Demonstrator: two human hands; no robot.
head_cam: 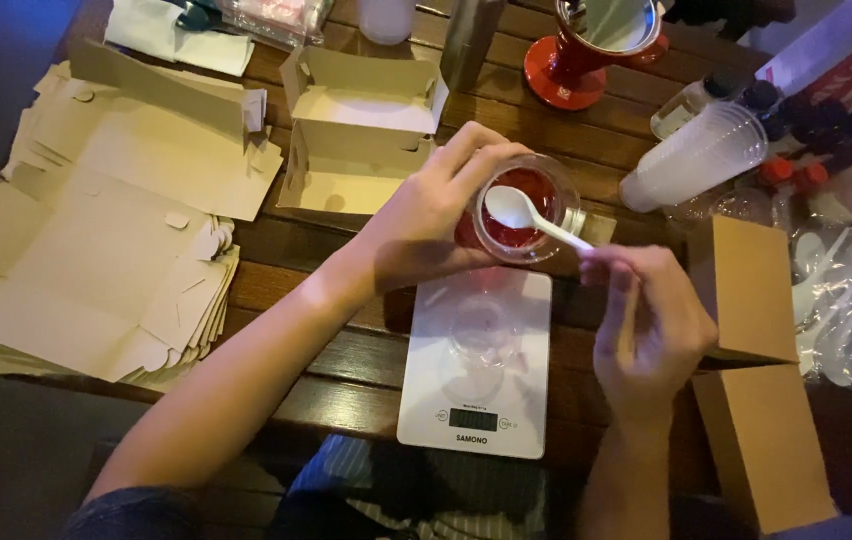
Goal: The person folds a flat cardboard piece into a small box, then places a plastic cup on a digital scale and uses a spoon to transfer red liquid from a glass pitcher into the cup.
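Observation:
My left hand [424, 215] grips a clear jar of red sauce [523, 210], tilted toward me above the far end of a white kitchen scale [476, 400]. My right hand [651, 330] holds a white plastic spoon [526, 215] by its handle, with the spoon's bowl over the jar's mouth. A small clear plastic cup [484, 335] stands on the scale's platform, below the jar.
Flat and folded brown cardboard boxes [106, 230] lie at the left, and an open box [361, 130] behind the jar. Two closed boxes [751, 290] stand at the right. A stack of clear cups [696, 160], small bottles, bagged spoons [846, 300] and a red dripper [596, 45] crowd the far right.

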